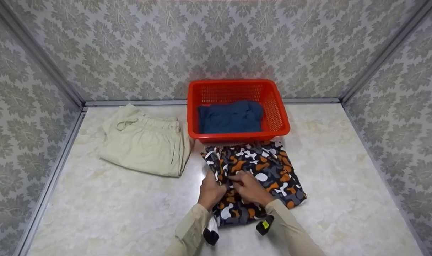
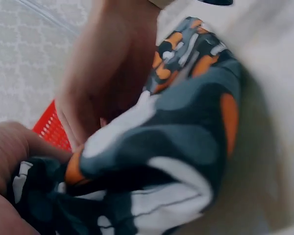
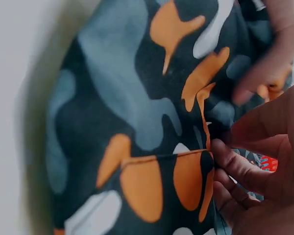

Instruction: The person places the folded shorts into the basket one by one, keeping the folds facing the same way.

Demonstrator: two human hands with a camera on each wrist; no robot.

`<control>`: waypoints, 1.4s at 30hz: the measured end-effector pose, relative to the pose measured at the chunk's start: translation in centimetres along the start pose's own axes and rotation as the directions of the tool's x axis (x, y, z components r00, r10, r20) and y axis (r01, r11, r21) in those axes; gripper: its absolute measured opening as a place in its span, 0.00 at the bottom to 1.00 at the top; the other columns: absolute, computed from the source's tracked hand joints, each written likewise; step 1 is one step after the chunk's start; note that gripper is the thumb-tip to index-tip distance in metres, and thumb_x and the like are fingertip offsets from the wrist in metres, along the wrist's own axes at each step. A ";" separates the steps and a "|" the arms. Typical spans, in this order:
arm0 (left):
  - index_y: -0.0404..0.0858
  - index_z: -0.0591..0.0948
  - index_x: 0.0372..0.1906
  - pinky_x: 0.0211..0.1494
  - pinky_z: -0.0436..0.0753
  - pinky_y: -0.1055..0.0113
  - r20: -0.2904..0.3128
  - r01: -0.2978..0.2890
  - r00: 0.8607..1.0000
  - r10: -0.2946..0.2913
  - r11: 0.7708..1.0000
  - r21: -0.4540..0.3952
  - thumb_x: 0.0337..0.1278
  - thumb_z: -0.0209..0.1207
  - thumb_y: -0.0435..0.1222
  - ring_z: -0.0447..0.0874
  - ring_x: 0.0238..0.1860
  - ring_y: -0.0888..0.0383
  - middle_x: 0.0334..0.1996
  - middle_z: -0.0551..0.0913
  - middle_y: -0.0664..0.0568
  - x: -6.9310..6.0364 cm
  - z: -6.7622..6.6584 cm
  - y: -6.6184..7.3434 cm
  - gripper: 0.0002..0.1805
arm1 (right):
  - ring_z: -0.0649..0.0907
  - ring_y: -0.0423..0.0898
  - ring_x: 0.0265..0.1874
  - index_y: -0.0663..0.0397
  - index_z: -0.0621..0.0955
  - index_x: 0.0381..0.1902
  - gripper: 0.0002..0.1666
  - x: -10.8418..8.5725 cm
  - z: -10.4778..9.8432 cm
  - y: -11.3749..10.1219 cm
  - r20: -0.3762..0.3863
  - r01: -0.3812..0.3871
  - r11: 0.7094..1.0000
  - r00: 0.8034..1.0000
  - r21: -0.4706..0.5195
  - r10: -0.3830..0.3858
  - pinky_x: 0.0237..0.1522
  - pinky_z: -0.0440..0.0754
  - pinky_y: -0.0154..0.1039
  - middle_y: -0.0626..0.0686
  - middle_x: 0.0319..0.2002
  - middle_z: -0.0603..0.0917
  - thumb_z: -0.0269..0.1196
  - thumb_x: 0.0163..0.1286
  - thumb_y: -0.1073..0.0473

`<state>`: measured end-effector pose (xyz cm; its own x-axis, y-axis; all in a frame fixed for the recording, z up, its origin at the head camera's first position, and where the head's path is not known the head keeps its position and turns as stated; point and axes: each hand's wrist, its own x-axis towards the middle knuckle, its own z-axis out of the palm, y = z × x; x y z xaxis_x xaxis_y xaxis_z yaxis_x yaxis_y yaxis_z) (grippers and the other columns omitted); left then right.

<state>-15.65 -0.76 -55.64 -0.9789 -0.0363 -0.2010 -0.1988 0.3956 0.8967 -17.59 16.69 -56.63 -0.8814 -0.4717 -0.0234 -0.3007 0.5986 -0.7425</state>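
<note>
A garment (image 1: 287, 177) printed with black, grey, orange and white blotches lies on the table in the head view; which kind it is cannot be made out. My left hand (image 1: 212, 190) grips its left side, where the cloth bunches into folds. In the left wrist view, the fingers of that hand (image 2: 10, 161) hold gathered cloth at the lower left. Close beside it, my right hand (image 1: 250, 188) reaches over the middle of the garment. Its fingertips (image 3: 225, 154) pinch the cloth near a seam in the right wrist view.
Just behind the garment stands a red plastic basket (image 1: 239, 135) with folded dark blue cloth (image 1: 230, 117) inside. Pale green drawstring pants (image 1: 145, 145) lie folded to the left. Patterned walls (image 1: 216, 46) enclose the marbled white table (image 1: 130, 206) at the back and sides.
</note>
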 end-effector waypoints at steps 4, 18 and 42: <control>0.29 0.69 0.68 0.61 0.77 0.48 -0.029 0.011 1.000 -0.012 1.000 -0.021 0.48 0.58 0.26 0.78 0.58 0.40 0.59 0.79 0.34 -0.1 -0.8 -0.8 0.35 | 0.80 0.45 0.37 0.58 0.84 0.58 0.18 -0.5 -1.5 0.5 -0.114 -0.028 0.994 0.993 0.110 0.041 0.40 0.80 0.40 0.54 0.45 0.81 0.60 0.73 0.66; 0.31 0.70 0.69 0.70 0.67 0.50 0.042 0.027 0.999 -0.019 0.977 -0.212 0.49 0.54 0.19 0.71 0.65 0.44 0.64 0.76 0.38 1.2 -4.0 -2.3 0.36 | 0.66 0.70 0.67 0.68 0.56 0.77 0.56 -3.2 -9.7 4.5 -0.198 -0.610 0.778 0.753 0.151 0.628 0.66 0.67 0.63 0.75 0.69 0.61 0.70 0.64 0.46; 0.34 0.62 0.77 0.73 0.63 0.49 0.088 0.077 0.995 -0.057 0.965 -0.249 0.45 0.53 0.16 0.65 0.72 0.42 0.72 0.68 0.38 2.1 -4.7 -3.3 0.46 | 0.89 0.53 0.44 0.66 0.76 0.58 0.34 -2.3 -9.1 5.2 0.210 -0.484 0.283 0.735 0.828 0.645 0.49 0.85 0.49 0.59 0.47 0.87 0.74 0.63 0.51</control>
<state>-17.22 -6.44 -57.21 -0.9582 0.0219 -0.2854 -0.2791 0.1501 0.9485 -20.47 26.76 -54.37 -0.7655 -0.0967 -0.6361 0.6433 -0.1377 -0.7531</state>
